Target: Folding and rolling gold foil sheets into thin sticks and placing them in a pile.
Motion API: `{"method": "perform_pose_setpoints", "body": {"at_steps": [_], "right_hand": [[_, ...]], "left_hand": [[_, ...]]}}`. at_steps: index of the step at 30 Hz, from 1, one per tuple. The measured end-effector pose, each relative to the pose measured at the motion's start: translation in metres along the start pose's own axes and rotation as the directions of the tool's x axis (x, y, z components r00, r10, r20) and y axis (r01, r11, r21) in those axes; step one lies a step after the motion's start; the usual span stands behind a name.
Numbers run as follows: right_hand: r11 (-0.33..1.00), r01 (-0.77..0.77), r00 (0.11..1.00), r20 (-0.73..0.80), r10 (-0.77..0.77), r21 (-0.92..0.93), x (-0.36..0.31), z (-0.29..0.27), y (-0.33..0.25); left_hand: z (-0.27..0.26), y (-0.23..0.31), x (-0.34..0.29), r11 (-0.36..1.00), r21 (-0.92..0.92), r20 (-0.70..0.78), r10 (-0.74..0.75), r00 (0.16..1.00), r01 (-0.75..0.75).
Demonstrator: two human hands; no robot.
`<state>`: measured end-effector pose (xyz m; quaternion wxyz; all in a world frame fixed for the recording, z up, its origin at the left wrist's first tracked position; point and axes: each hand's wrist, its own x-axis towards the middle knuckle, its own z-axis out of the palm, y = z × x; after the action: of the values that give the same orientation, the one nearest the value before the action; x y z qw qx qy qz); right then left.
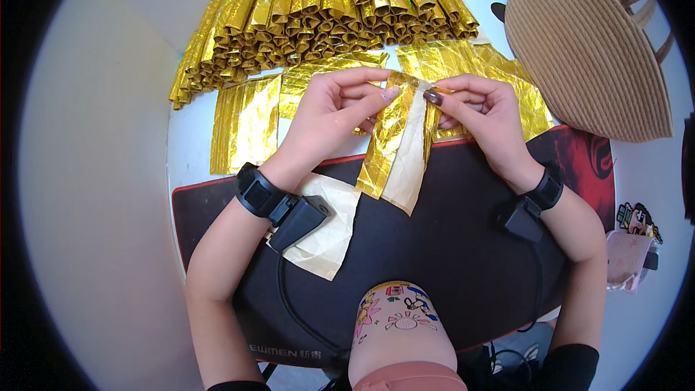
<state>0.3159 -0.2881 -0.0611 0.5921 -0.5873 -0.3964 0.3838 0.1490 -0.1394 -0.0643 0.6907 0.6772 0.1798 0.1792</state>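
Note:
Between my two hands hangs a sheet of gold foil paper (385, 143), partly folded lengthwise, its pale backing showing along the right part. My left hand (339, 107) pinches its upper left edge between thumb and fingers. At the upper right corner, my right hand (483, 110) pinches the same sheet with thumb and forefinger. The sheet's lower end hangs over the black desk mat. Beneath my left wrist lies another sheet, pale side up (323, 235). Flat gold foil sheets (246, 127) lie behind my hands, partly hidden by them.
A large pile of rolled gold foil tubes (318, 11) fills the back of the white table. A woven straw bag (579, 51) leans at the right. The black desk mat (463, 246) has a red edge. Cables run from both wrist devices. A pink container (625, 261) stands far right.

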Motion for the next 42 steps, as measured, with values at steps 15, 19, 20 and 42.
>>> {"method": "perform_pose_setpoints", "body": {"at_steps": [15,19,20,42], "right_hand": [[0.994,0.101,0.990,0.090,-0.104,0.046,-0.002,-0.005,-0.004],[0.992,0.093,0.992,0.079,-0.100,0.086,-0.002,-0.001,-0.006],[0.990,0.087,0.993,0.076,-0.096,0.111,-0.002,0.000,-0.007],[0.998,0.066,0.991,0.115,-0.066,0.003,-0.001,0.000,-0.003]], "left_hand": [[0.002,0.015,-0.003,0.992,-0.113,-0.005,-0.057,0.998,0.057],[-0.001,0.012,-0.003,0.982,-0.179,0.023,-0.048,0.999,0.051],[0.000,0.013,-0.003,0.983,-0.179,0.022,-0.047,0.999,0.051],[0.007,0.019,-0.006,0.993,-0.056,0.208,-0.091,0.974,0.105]]}}
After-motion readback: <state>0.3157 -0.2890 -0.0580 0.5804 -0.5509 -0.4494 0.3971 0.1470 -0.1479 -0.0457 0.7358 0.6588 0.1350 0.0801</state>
